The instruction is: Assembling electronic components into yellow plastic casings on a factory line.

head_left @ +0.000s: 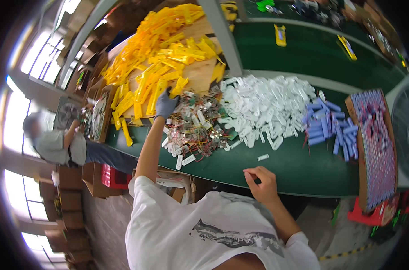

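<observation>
1. The gloved left hand (167,104) meets a yellow casing (156,93) just to its left, long axis running away from the person; I cannot tell whether it grips.
2. The right hand (262,183), farther off, curls loosely, nothing visible inside; fingertip contact is unclear.
3. Wired circuit boards (197,118) crowd the table (299,168) between both hands.

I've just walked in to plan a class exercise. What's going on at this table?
A person's gloved left hand is at the near side of the yellow plastic pieces; whether it grips one is unclear. The right hand, fingers curled, is by the near edge of the green table. Wired circuit boards lie beside the left hand; farther right are white plastic pieces, blue cylinders and a filled cardboard box.
</observation>
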Available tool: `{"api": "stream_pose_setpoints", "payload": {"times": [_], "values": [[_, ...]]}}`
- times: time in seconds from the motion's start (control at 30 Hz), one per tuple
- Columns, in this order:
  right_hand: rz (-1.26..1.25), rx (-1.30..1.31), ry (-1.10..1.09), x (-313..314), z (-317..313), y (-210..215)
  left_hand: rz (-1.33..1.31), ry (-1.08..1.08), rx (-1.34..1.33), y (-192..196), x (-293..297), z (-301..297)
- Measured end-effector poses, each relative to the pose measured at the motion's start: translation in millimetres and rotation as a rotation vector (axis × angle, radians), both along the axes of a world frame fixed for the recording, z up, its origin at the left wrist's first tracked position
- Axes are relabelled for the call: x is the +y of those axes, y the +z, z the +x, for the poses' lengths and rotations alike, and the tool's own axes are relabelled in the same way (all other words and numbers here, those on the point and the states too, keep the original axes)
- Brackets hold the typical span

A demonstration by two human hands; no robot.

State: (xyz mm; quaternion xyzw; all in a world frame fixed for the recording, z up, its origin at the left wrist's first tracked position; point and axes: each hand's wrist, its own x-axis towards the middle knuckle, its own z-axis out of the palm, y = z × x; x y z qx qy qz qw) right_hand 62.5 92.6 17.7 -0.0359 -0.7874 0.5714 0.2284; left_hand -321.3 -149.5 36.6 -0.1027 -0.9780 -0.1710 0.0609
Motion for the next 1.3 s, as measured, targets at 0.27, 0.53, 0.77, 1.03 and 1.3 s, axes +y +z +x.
{"api": "stream_pose_setpoints", "payload": {"times": [0.27,0.53,0.77,1.03,1.3], "values": [[-0.054,-0.034,-0.085,41,14,0,0.904,-0.100,0.312,17,13,34],[0.371,-0.143,-0.571,158,30,22,1.612,0.067,-0.779,-1,70,271],[0.831,-0.412,-0.297,179,23,33,1.152,-0.413,-0.831,-25,159,363],[0.746,-0.342,-0.284,135,8,18,1.216,-0.583,-0.846,-43,139,352],[0.395,-0.147,-0.265,62,-19,-1,1.026,-0.812,-0.633,-43,135,351]]}}
